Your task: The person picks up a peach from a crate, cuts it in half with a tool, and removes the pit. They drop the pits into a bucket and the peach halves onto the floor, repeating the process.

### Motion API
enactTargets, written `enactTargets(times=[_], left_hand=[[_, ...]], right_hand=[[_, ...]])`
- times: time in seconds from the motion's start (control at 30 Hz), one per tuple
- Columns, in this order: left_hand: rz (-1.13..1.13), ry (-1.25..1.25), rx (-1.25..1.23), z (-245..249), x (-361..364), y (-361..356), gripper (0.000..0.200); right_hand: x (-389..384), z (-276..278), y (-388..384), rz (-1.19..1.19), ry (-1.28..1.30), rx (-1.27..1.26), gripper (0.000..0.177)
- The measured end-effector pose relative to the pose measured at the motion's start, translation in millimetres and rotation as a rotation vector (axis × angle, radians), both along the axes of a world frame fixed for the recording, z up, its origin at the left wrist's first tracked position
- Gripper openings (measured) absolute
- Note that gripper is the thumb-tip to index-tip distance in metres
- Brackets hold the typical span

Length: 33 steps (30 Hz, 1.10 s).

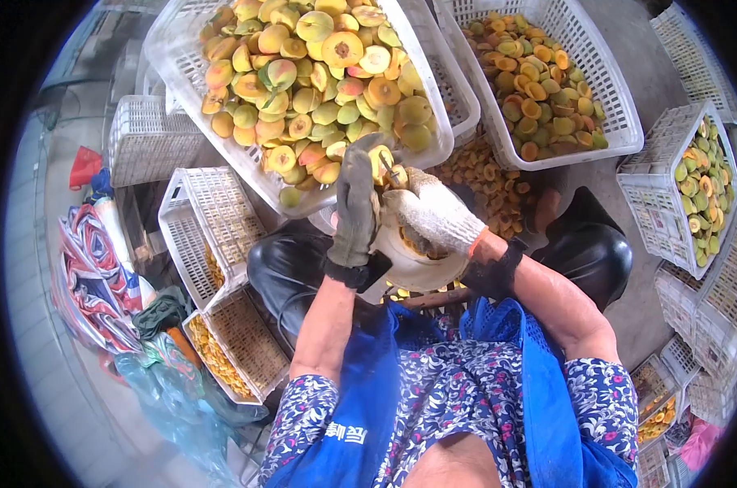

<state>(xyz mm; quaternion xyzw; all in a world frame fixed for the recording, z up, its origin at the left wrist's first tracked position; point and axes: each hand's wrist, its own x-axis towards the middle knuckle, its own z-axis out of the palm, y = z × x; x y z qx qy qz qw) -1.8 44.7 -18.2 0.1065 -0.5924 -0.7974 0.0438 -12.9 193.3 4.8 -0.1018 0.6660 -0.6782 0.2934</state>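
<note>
My left hand [354, 207], in a dark grey-green glove, is closed around a yellow peach half [377, 163]. In a white knitted glove, my right hand [443, 213] grips a thin metal tool [388, 167], whose tip meets the cut face of the fruit. Its exact kind is too small to make out. Under both hands sits a pale round bowl [421, 272] with something dark inside, partly hidden by the right glove. Just beyond my hands, a tilted white crate [441, 134] is heaped with halved peaches [303, 81], some showing stones.
At the far right stands a crate [632, 134] of hollowed peach halves [539, 81], with more halves [486, 183] below it. Another filled crate [669, 175] is at the right. Baskets [214, 215] and plastic bags [165, 398] lie left. My knees [291, 264] flank the bowl.
</note>
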Motion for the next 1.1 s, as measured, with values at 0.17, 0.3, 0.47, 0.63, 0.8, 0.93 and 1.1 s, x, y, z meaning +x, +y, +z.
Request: enactTargets(times=[0.17,0.3,0.47,0.63,0.8,0.93,1.1], left_hand=[[0.178,-0.106,0.11,16,-12,23,0.041],[0.121,-0.106,0.22,20,-15,25,0.039],[0.055,-0.12,0.317,15,-18,20,0.039],[-0.136,0.083,0.146,35,-9,23,0.056],[-0.111,0.138,0.256,27,-3,7,0.051],[-0.116,0.072,-0.523,27,1,-5,0.048],[-0.119,0.019,0.162,25,0,8,0.054]], right_hand=[[0,-11,-4,0.022,0.113,0.229,0.037],[-9,-11,-2,0.096,0.186,0.22,0.036],[-4,-29,-7,-0.116,0.338,0.073,0.037],[-12,6,9,-0.049,-0.465,-0.248,0.03],[-4,-10,9,-0.058,0.467,0.167,0.029],[0,-2,11,-0.004,0.86,0.303,0.032],[0,-10,10,-0.05,0.865,0.29,0.033]])
